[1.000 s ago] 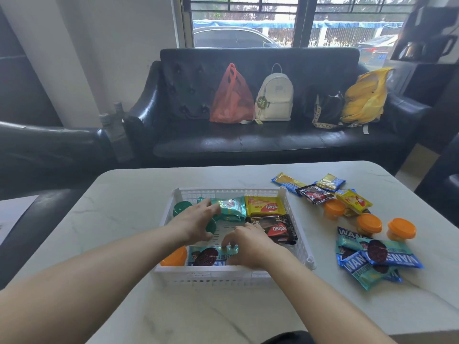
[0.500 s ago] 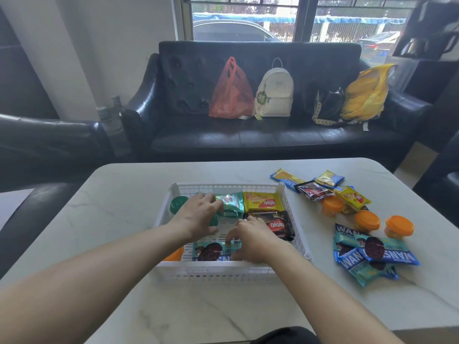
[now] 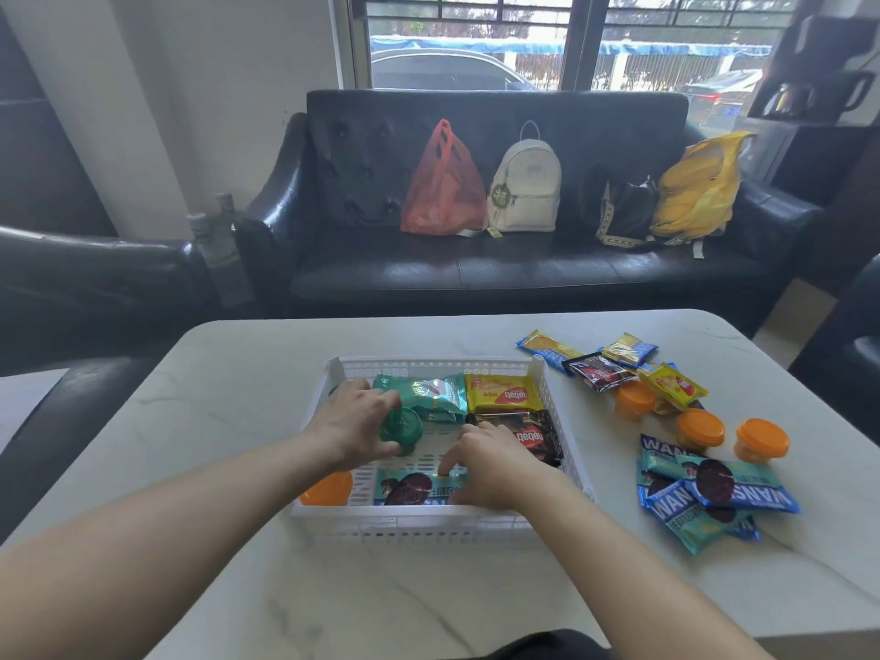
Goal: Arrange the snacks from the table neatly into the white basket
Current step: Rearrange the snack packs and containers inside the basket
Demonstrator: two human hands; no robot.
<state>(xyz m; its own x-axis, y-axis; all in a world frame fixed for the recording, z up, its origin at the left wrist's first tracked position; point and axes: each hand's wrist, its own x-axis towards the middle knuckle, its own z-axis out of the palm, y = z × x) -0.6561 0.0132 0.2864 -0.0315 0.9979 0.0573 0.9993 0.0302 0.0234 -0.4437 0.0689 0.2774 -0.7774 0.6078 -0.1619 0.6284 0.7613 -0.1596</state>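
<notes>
1. Orange cup point(image 3: 327, 488): it sits in the basket's near-left corner, partly hidden by the left forearm, in the same place as a second ago.
2. Left hand point(image 3: 355, 428): a second ago it was reaching toward the basket's far-left part; now its fingers are curled around a green-lidded cup point(image 3: 401, 425), tilted so the lid faces the camera. This is the main change. The cup looks raised slightly off the basket floor, though I cannot tell for certain.
3. White basket point(image 3: 409, 521): it stands mid-table, unmoved. At its far wall lie a teal packet point(image 3: 424, 395) and a yellow wafer pack point(image 3: 502, 393) side by side, with a dark wafer pack point(image 3: 533, 435) just in front of the yellow one.
4. Right hand point(image 3: 490, 469): it stays low in the basket, fingertips pressing on the teal cookie packet point(image 3: 409, 488) along the near wall. It is closed on nothing; the fingers are loosely bent, steadying rather than gripping.
5. Meaning: the person appears to be tidying what is already inside, probably re-seating the green cup in the bare middle strip.
6. Table point(image 3: 238, 373) to the right: 3 orange cups point(image 3: 700, 428), a heap of blue-teal packets point(image 3: 714, 493) and several small sachets point(image 3: 605, 369) lie outside, so plenty remains.
</notes>
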